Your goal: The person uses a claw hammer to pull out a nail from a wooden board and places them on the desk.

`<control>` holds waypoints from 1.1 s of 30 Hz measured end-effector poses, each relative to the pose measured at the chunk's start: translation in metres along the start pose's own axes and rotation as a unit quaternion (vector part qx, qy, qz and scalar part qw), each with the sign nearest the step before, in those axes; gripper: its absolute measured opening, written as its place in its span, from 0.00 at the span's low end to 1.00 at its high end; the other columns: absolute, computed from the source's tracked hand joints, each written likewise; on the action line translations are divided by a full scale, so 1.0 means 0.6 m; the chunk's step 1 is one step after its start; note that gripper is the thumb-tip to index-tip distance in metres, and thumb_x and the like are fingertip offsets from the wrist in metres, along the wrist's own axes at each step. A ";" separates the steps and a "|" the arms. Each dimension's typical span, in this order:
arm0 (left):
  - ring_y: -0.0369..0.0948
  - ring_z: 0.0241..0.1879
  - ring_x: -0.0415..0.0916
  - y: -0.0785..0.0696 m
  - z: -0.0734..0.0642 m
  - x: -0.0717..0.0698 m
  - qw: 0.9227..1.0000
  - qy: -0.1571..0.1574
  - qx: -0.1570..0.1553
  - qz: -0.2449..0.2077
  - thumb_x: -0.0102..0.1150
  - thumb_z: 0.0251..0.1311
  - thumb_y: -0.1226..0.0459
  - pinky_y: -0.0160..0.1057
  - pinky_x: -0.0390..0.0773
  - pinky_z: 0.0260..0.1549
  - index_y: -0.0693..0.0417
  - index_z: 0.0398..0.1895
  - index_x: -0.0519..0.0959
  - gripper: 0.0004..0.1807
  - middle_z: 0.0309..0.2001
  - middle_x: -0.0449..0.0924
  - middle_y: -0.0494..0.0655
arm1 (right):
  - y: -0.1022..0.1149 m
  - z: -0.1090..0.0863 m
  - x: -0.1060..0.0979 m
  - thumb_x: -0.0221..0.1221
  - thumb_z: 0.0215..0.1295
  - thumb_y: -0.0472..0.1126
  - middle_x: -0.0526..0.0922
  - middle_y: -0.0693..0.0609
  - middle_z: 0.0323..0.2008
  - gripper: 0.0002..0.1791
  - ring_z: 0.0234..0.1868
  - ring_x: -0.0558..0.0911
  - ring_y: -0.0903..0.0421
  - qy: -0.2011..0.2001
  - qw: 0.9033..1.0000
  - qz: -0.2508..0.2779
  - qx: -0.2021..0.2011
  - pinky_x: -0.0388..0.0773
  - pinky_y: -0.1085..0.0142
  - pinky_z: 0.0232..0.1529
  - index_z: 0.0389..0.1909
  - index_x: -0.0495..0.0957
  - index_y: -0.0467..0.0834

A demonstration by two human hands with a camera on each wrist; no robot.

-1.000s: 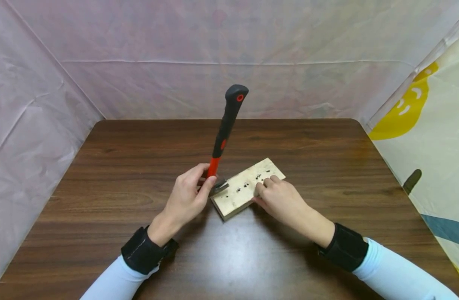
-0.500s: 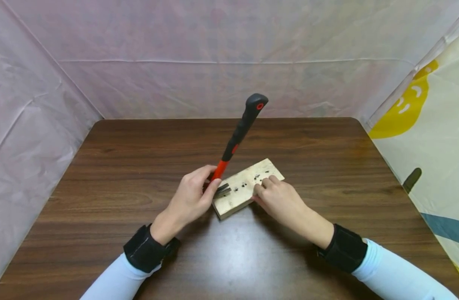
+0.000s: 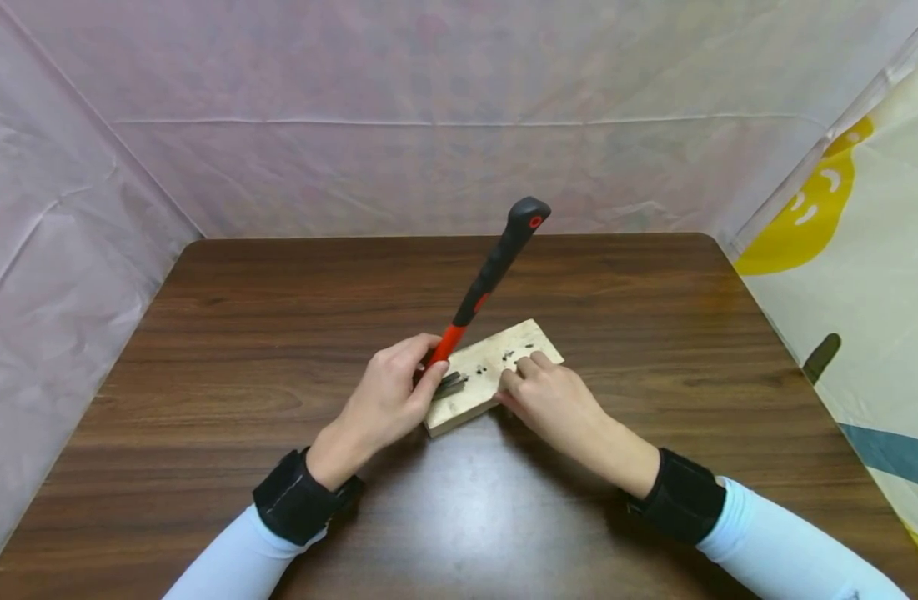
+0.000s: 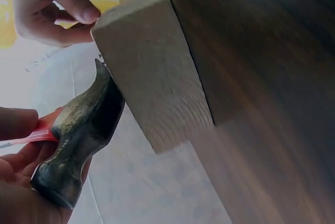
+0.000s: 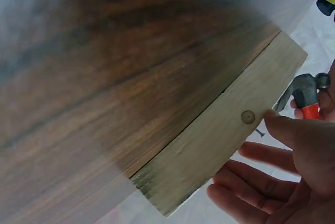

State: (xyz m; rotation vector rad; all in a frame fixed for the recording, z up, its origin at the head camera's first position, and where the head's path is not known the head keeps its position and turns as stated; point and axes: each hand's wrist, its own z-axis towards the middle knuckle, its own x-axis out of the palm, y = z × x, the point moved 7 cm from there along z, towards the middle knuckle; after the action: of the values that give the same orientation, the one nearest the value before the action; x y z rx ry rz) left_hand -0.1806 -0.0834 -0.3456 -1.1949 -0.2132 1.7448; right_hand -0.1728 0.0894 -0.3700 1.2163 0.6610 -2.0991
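Observation:
My left hand (image 3: 387, 383) grips a claw hammer (image 3: 479, 300) low on its red shaft, close to the head. The black handle leans up and to the right. In the left wrist view the hammer head (image 4: 78, 130) has its claw at the top face of a wooden block (image 3: 477, 379). Dark marks or nails dot that face. A nail (image 5: 260, 133) stands out beside the claw in the right wrist view; whether the claw is around it, I cannot tell. My right hand (image 3: 552, 400) steadies the block, thumb against its near side, fingers over the top.
The block lies flat on a brown wood-grain table (image 3: 278, 308). Pale cloth (image 3: 459, 100) hangs behind and at the left. Patterned cloth (image 3: 819, 250) hangs at the right. A black strap (image 3: 304, 496) circles each wrist.
The hammer handle has tilted to the right and its claw has moved further onto the block. My left hand has shifted slightly right; my right hand stays on the block.

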 end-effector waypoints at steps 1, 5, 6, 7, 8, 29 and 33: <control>0.42 0.34 0.81 0.000 0.001 0.001 1.000 0.000 0.000 0.001 0.64 0.67 0.72 0.45 0.84 0.33 0.63 0.46 0.81 0.07 0.37 0.82 0.49 | 0.001 0.001 0.000 0.75 0.59 0.44 0.78 0.48 0.25 0.14 0.27 0.76 0.49 0.001 1.000 0.002 -0.001 0.77 0.60 0.20 0.28 0.80 0.40; 0.42 0.35 0.82 -0.002 0.003 0.006 1.000 -0.001 0.003 0.002 0.64 0.67 0.72 0.44 0.84 0.34 0.64 0.45 0.81 0.07 0.37 0.82 0.49 | 0.005 0.002 0.001 0.75 0.59 0.44 0.78 0.48 0.25 0.14 0.27 0.76 0.49 -0.001 1.000 0.005 -0.001 0.78 0.60 0.20 0.28 0.81 0.41; 0.42 0.36 0.82 -0.003 0.004 0.006 1.000 -0.003 0.004 0.001 0.64 0.67 0.72 0.43 0.84 0.34 0.64 0.45 0.81 0.06 0.37 0.82 0.49 | 0.005 0.002 0.001 0.75 0.59 0.44 0.78 0.48 0.25 0.14 0.27 0.76 0.49 -0.002 1.000 0.006 0.000 0.78 0.60 0.19 0.28 0.81 0.41; 0.43 0.36 0.82 -0.002 0.004 0.007 1.000 -0.004 0.005 -0.001 0.64 0.67 0.72 0.43 0.85 0.35 0.64 0.45 0.81 0.06 0.37 0.82 0.49 | 0.005 0.002 0.001 0.75 0.59 0.44 0.78 0.48 0.25 0.14 0.27 0.76 0.49 -0.003 1.000 0.007 0.000 0.78 0.60 0.20 0.28 0.81 0.41; 0.43 0.37 0.83 -0.002 0.004 0.008 1.000 -0.006 0.005 -0.003 0.64 0.67 0.72 0.44 0.85 0.35 0.64 0.45 0.81 0.06 0.37 0.82 0.49 | 0.006 0.002 0.001 0.75 0.58 0.44 0.78 0.48 0.25 0.14 0.27 0.76 0.49 -0.003 1.000 0.008 0.000 0.78 0.60 0.20 0.28 0.81 0.41; 0.39 0.34 0.84 -0.006 0.005 -0.005 0.999 -0.042 0.016 -0.014 0.62 0.64 0.72 0.36 0.85 0.33 0.62 0.45 0.77 0.08 0.35 0.83 0.49 | -0.064 -0.024 -0.009 0.73 0.60 0.33 0.82 0.41 0.47 0.11 0.49 0.81 0.43 0.047 0.992 0.097 0.061 0.85 0.54 0.38 0.41 0.82 0.39; 0.39 0.35 0.84 -0.008 0.000 -0.009 0.999 -0.037 0.015 -0.014 0.62 0.65 0.72 0.36 0.85 0.33 0.63 0.44 0.78 0.07 0.35 0.82 0.48 | -0.069 -0.031 -0.004 0.72 0.61 0.31 0.83 0.42 0.45 0.09 0.49 0.81 0.44 0.049 0.991 0.114 0.055 0.84 0.55 0.43 0.41 0.84 0.37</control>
State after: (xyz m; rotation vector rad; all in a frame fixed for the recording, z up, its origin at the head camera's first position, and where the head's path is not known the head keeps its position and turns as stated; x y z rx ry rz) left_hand -0.1776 -0.0850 -0.3394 -1.1020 -0.2472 1.7628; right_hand -0.1912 0.1312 -0.3714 1.3938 0.4293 -1.9168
